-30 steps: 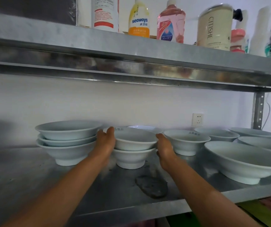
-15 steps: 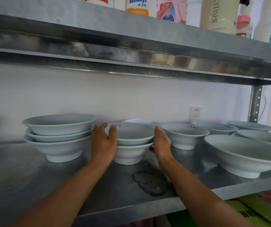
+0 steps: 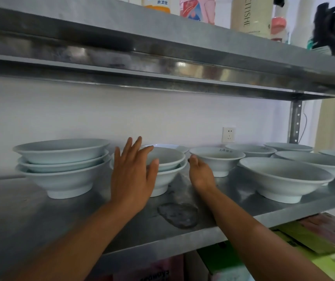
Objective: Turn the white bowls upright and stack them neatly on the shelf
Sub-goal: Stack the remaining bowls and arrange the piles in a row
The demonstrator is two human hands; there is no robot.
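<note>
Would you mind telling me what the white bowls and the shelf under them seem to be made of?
Bowls: probably glazed ceramic or porcelain, going by the smooth, pale gloss, thick rims and moulded foot rings; hard plastic cannot be ruled out.
Shelf: sheet metal, likely stainless or galvanised steel, given its dull grey sheen, blurred reflections and folded front edge.

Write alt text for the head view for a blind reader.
A person's left hand, fingers spread, and right hand flank a stack of two upright white bowls on a steel shelf. A three-bowl stack stands left; single bowls stand right.
</note>
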